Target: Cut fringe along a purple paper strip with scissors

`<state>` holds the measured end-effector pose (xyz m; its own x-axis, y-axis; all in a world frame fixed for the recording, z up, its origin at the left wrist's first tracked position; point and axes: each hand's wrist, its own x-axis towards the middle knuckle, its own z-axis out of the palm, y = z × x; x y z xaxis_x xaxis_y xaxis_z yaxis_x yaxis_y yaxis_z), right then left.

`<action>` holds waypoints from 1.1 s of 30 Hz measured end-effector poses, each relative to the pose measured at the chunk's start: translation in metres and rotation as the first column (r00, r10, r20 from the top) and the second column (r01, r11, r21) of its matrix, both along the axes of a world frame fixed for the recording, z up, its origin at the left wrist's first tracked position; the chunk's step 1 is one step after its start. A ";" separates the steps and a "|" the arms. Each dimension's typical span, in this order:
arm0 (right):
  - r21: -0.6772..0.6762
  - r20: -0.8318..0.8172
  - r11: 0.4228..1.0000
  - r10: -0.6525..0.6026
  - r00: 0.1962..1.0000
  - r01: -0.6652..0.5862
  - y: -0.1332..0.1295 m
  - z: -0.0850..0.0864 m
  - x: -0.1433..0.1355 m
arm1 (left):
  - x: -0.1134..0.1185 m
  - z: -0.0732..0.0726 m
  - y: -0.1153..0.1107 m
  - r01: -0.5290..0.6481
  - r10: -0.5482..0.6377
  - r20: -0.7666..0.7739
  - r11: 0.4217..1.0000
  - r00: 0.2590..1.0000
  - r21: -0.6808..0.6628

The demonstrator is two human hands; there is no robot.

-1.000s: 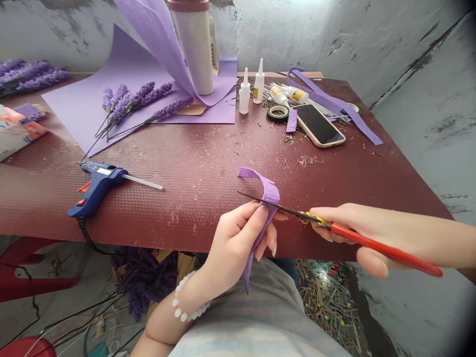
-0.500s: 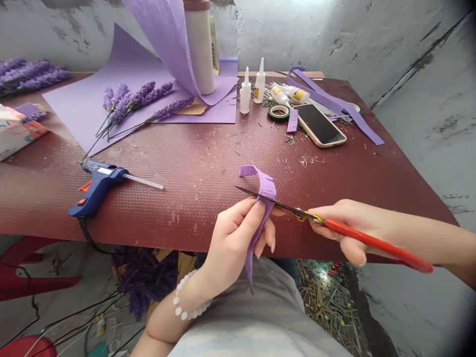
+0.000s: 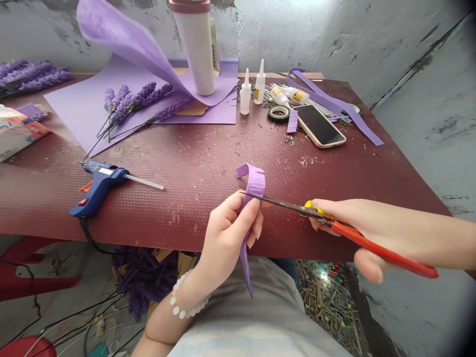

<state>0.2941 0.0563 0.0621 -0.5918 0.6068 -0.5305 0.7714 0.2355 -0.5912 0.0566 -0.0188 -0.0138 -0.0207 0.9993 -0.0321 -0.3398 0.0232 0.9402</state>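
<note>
My left hand [image 3: 230,228] pinches a purple strip [image 3: 256,179] between thumb and fingers near the table's front edge. The strip's upper part curls over and shows several narrow slits along its edge; its tail hangs down in front of my shirt. My right hand [image 3: 349,233] grips red-handled scissors [image 3: 383,252]. Their dark blades lie across the strip just above my left thumb, pointing left. Whether the blades are fully closed is hard to see.
A blue glue gun [image 3: 100,186] lies left. Behind are lavender stems [image 3: 134,101], purple sheets [image 3: 74,99], a white tumbler [image 3: 197,54], glue bottles [image 3: 245,96], green tape [image 3: 278,113] and a phone [image 3: 320,126]. More purple strips [image 3: 345,106] lie at back right.
Both hands have shifted slightly; my left hand and the strip moved a little left. The scissor blades sit lower on the strip, close to the thumb. The big curled sheet has flopped leftward.
</note>
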 end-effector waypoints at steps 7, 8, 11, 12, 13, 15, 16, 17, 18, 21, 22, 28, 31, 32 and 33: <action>0.318 0.206 0.944 0.019 0.978 -0.085 0.001 -0.005 -0.006 | 0.007 -0.001 0.003 -0.023 0.023 -0.010 0.999 1.000 0.043; 0.339 0.202 0.936 0.025 0.979 -0.094 0.002 -0.009 -0.005 | 0.009 0.000 0.003 -0.018 0.019 -0.014 0.999 1.000 0.045; 0.334 0.178 0.936 0.052 0.983 -0.110 0.002 -0.016 -0.003 | 0.011 0.000 0.002 -0.012 0.013 -0.031 0.999 0.999 0.047; 0.320 0.169 0.941 0.058 0.984 -0.110 0.002 -0.017 -0.003 | 0.011 0.000 0.001 -0.013 0.015 -0.037 0.999 0.999 0.048; 0.303 0.161 0.947 0.061 0.985 -0.108 0.002 -0.017 -0.003 | 0.011 -0.001 0.001 -0.014 0.016 -0.042 0.999 0.999 0.051; 0.269 0.152 0.958 0.057 0.987 -0.097 0.002 -0.016 -0.003 | 0.011 -0.001 0.000 -0.014 0.017 -0.047 0.998 0.999 0.056; 0.256 0.151 0.963 0.050 0.987 -0.088 0.002 -0.015 -0.004 | 0.010 -0.002 0.000 -0.012 0.015 -0.048 0.998 0.999 0.054; 0.242 0.153 0.967 0.044 0.987 -0.081 0.002 -0.015 -0.004 | 0.010 -0.002 0.000 -0.008 0.011 -0.047 0.999 0.999 0.051; 0.224 0.157 0.972 0.042 0.987 -0.076 0.002 -0.015 -0.005 | 0.010 -0.002 0.000 -0.005 0.007 -0.046 0.999 0.999 0.049; 0.182 0.170 0.980 0.050 0.984 -0.081 0.002 -0.016 -0.003 | 0.010 -0.003 0.000 0.010 -0.008 -0.040 0.999 0.999 0.043; 0.183 0.171 0.980 0.052 0.984 -0.083 0.002 -0.018 -0.002 | 0.010 -0.003 0.001 0.015 -0.014 -0.032 0.999 0.999 0.038; 0.239 0.094 0.968 0.056 0.994 -0.077 0.001 -0.024 0.006 | 0.010 -0.003 0.002 0.038 -0.038 0.036 0.999 0.999 0.001; 0.232 0.070 0.970 0.057 0.996 -0.072 0.002 -0.022 0.005 | 0.010 -0.003 0.002 0.045 -0.044 0.048 0.999 0.998 -0.007; 0.225 0.070 0.972 0.057 0.996 -0.071 0.002 -0.020 0.004 | 0.010 -0.003 0.001 0.047 -0.046 0.052 0.999 0.998 -0.011; 0.214 0.074 0.974 0.055 0.996 -0.069 0.002 -0.019 0.003 | 0.010 -0.003 0.001 0.050 -0.050 0.056 0.999 0.997 -0.015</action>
